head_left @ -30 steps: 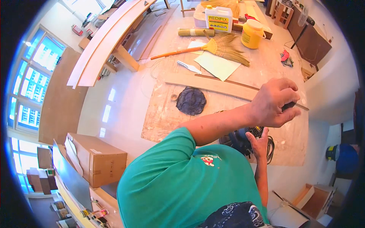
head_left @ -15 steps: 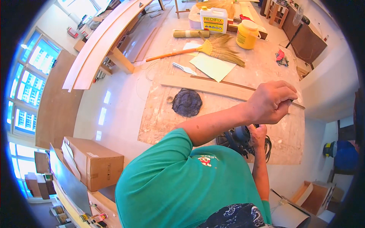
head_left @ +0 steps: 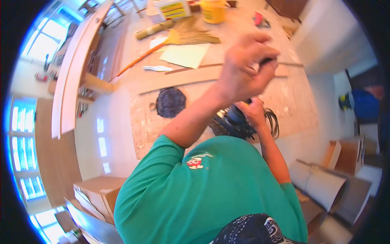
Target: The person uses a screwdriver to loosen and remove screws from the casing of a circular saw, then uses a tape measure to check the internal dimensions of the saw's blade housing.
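Note:
My left hand (head_left: 248, 68) is raised above the work table, its fingers curled in a pinch. Between the thumb and fingertips shows a small dark piece, too blurred to name. Lower and closer to my body, my right hand (head_left: 254, 113) is closed on a dark blue and black power tool (head_left: 235, 118), partly hidden behind my left forearm. A black cord (head_left: 272, 122) lies coiled just right of it. To the left, a round, wrinkled black pad (head_left: 171, 102) lies flat on the table, with a small tan ring (head_left: 152, 106) beside it.
A light wooden board (head_left: 178, 82) crosses the work table (head_left: 296, 97). Behind it lie a white-handled tool (head_left: 157, 68), a pale sheet (head_left: 185, 55) and a straw broom (head_left: 191, 37). Yellow tub (head_left: 213, 12) and white jug (head_left: 174, 9) stand farther back. A long curved bench (head_left: 69, 77) is left.
The view has shifted, so table things sit higher and farther left. My left hand still pinches, its fingers turned somewhat more open to view. My right hand stays on the power tool.

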A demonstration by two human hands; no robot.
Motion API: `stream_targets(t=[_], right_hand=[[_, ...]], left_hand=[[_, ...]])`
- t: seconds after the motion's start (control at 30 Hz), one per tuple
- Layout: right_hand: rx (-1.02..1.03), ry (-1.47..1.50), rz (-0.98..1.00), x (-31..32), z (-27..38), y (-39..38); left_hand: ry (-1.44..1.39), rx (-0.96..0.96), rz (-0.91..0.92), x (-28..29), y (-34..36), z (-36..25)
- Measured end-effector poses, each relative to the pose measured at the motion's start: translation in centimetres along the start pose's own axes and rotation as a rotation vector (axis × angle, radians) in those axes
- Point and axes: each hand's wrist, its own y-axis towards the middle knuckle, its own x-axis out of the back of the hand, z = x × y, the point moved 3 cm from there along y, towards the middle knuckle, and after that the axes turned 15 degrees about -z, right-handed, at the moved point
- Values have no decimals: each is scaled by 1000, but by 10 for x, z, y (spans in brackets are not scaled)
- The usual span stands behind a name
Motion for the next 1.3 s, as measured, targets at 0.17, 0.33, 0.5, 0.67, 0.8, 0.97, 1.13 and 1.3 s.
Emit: stream_targets(t=[0.17,0.33,0.5,0.67,0.8,0.97,1.13,1.3], right_hand=[[82,67,-48,-1,-17,4],[72,126,-55,-1,-17,2],[75,111,-53,0,-15,2],[67,115,-51,0,-14,0],[46,142,-35,0,-17,2],[71,87,-54,1,-14,1],[45,85,-49,2,-6,-1],[46,77,-61,3,-4,-1]], left_hand=[[-13,16,63,-4,2,0],[22,-51,114,-9,4,-2],[115,-144,25,-10,4,-9],[93,24,119,-7,8,-2],[72,-44,152,-11,10,-4],[126,-37,125,-14,12,-7],[100,-15,143,-14,11,2],[21,1,156,-19,9,7]])
